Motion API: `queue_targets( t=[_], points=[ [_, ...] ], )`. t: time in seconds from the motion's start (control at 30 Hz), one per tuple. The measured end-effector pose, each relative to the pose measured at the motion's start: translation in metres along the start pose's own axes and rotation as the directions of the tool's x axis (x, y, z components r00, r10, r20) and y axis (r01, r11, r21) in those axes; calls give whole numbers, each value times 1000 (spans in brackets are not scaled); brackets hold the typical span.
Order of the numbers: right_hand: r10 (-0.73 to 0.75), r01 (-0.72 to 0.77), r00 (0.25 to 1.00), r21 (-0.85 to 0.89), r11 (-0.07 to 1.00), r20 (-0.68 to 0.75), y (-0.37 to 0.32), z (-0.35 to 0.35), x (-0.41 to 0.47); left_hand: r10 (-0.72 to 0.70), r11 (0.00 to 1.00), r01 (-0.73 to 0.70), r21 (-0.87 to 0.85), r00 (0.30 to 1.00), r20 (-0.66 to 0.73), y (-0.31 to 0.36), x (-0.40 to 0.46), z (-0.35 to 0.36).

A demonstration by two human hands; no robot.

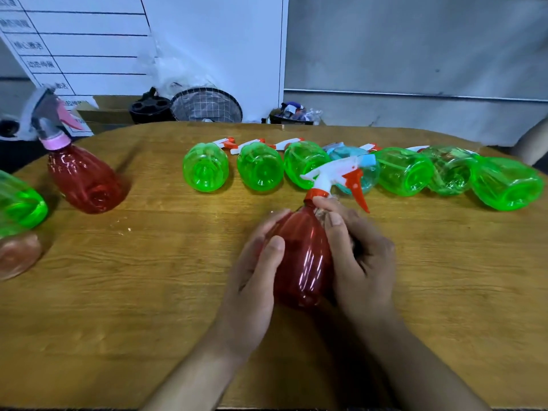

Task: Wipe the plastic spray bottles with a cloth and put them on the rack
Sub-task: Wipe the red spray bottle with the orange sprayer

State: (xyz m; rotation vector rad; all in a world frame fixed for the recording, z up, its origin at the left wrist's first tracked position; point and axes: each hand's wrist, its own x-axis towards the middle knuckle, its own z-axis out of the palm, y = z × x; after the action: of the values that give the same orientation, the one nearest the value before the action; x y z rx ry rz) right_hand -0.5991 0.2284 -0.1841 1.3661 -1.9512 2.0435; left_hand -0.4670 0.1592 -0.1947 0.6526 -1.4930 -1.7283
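A red spray bottle [305,256] with a white and orange trigger head is held upright-tilted over the wooden table [148,292]. My left hand [255,271] grips its left side. My right hand [355,256] curls round its right side and neck, with a scrap of pale cloth [321,213] showing under the fingers. Behind it lies a row of several green bottles [206,170] on their sides, with one teal bottle [355,170] among them. Another red bottle [83,179] with a grey and pink head stands at the left.
A green bottle [20,203] and a pale orange bottle [14,256] sit at the table's left edge. Beyond the far edge are a wire mesh basket [207,106], a black holder [149,108], a cardboard box and a white board.
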Motion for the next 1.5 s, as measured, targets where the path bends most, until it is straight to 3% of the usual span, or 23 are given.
queue_targets(
  t=[0.13,0.23,0.37,0.57,0.7,0.9,1.0,1.1,1.17,1.3,1.4,1.5],
  points=[
    [-120,135,985,-117,984,127,-9,6,-13,-32,998,28,-57,997,-73,3,7,-8],
    [-258,301,930,-138,944,260,-17,17,-28,-19,994,5,-110,992,-126,8,13,-17],
    [-397,461,858,-149,875,326,-15,19,-32,13,991,-25,-128,996,-89,15,13,-22],
    [-161,170,982,-93,981,98,-5,2,-10,51,998,-50,31,999,-19,6,9,-8],
    [17,-17,1000,35,999,-2,6,0,0,23,998,-26,61,998,51,0,1,-2],
    [-154,173,977,-126,977,149,-8,8,-13,-17,999,14,-47,997,-76,6,8,-10],
    [-286,335,910,-122,935,301,-14,21,-31,-19,995,6,-104,992,-127,13,13,-20],
    [-384,453,854,-138,881,351,-12,26,-37,-11,989,-7,-146,992,-123,21,13,-21],
    [-366,420,880,-136,897,303,-9,22,-32,5,994,-18,-107,993,-121,19,14,-19],
    [-180,192,976,-90,977,125,-5,8,-14,-11,999,8,-47,998,-57,11,9,-9],
    [-55,56,998,-6,998,23,2,-1,0,-25,1000,25,-11,1000,13,8,1,-3],
    [-10,10,1000,50,999,11,6,-3,3,-38,999,37,7,996,77,10,-3,-2]
  ],
)
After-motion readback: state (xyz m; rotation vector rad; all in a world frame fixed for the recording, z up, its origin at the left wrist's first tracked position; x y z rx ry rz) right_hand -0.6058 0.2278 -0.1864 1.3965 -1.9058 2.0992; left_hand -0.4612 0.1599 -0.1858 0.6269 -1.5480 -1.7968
